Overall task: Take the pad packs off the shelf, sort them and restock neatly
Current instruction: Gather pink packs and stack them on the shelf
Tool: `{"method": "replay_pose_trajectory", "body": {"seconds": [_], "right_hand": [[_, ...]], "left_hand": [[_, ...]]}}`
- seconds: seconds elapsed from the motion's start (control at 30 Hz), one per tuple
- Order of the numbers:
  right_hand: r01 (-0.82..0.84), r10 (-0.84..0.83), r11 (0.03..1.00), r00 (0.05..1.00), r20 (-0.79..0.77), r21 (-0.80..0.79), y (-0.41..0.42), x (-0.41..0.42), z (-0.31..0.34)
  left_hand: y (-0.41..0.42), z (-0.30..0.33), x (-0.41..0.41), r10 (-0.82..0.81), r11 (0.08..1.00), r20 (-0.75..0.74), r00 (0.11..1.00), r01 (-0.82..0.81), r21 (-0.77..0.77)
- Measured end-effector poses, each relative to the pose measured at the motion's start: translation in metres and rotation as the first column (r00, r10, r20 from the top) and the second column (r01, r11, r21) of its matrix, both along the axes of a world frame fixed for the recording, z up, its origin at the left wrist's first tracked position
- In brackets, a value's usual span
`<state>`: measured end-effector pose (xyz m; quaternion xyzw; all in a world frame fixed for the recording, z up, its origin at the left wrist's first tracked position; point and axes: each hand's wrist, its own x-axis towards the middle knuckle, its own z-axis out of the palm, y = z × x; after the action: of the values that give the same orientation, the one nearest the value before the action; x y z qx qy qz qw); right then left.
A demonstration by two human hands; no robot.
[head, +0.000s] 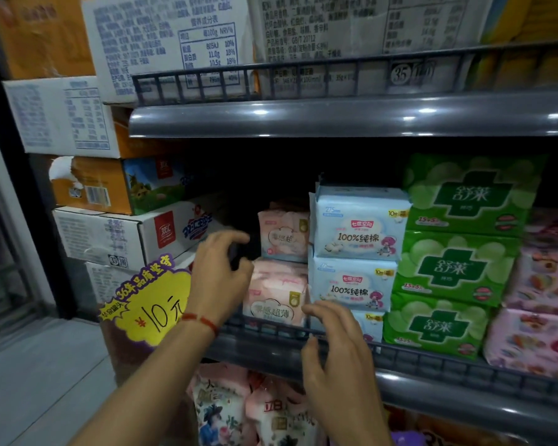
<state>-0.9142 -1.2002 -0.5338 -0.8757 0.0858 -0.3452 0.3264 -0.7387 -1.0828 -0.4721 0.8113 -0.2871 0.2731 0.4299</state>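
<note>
Pink pad packs [276,297] beside "100%纯棉" blue packs [356,226]; both hands [221,272] [335,349] loosely spread, empty.

Both hands reach toward the pale pink pad packs at the left end of the grey shelf [335,119] — the left hand [221,268], a red string bracelet [200,320] on its wrist, has curled fingers just beside the lower pink pack [276,296], while the right hand [339,342] hovers with fingers bent over the shelf's front rail [432,365], holding nothing. A second pink pack [284,235] sits on top of the lower one; to their right stand stacked light-blue packs [358,226], then green packs [455,268], then pink floral packs [541,281]. Cardboard boxes [110,233] are piled left of the shelf, with a yellow price sign [152,304] below them.
</note>
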Motion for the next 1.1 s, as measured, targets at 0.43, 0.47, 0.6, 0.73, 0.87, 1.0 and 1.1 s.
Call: {"method": "replay_pose_trajectory", "body": {"seconds": [0.43, 0.47, 0.6, 0.73, 0.87, 1.0, 1.1], "right_hand": [[0.292, -0.349, 0.924, 0.908, -0.23, -0.248, -0.042, -0.214, -0.022], [0.331, -0.391, 0.91, 0.886, -0.251, -0.249, -0.047, -0.235, -0.022], [0.493, -0.518, 0.853, 0.755, -0.402, -0.172, -0.079, -0.324, -0.03], [0.7, -0.591, 0.712, 0.641, -0.489, 0.057, -0.113, -0.43, -0.077], [0.845, -0.61, 0.499, 0.499, -0.616, 0.19, -0.127, -0.527, -0.146], [0.91, -0.557, 0.325, 0.404, -0.726, 0.257, -0.126, -0.597, -0.21], [0.935, -0.53, 0.216, 0.353, -0.771, 0.28, -0.129, -0.626, -0.25]], "left_hand": [[-0.036, -0.078, -0.257, -0.497, 0.864, -0.335, 0.8, 0.491, -0.109], [-0.046, -0.08, -0.275, -0.525, 0.845, -0.343, 0.779, 0.527, -0.095], [-0.093, -0.082, -0.348, -0.641, 0.722, -0.403, 0.653, 0.692, -0.026], [-0.149, -0.094, -0.43, -0.732, 0.524, -0.477, 0.487, 0.849, 0.064], [-0.211, -0.122, -0.515, -0.682, 0.31, -0.677, 0.279, 0.948, 0.078], [-0.269, -0.155, -0.58, -0.527, 0.185, -0.831, 0.176, 0.979, 0.09], [-0.307, -0.173, -0.606, -0.389, 0.153, -0.909, 0.15, 0.983, 0.097]]}}
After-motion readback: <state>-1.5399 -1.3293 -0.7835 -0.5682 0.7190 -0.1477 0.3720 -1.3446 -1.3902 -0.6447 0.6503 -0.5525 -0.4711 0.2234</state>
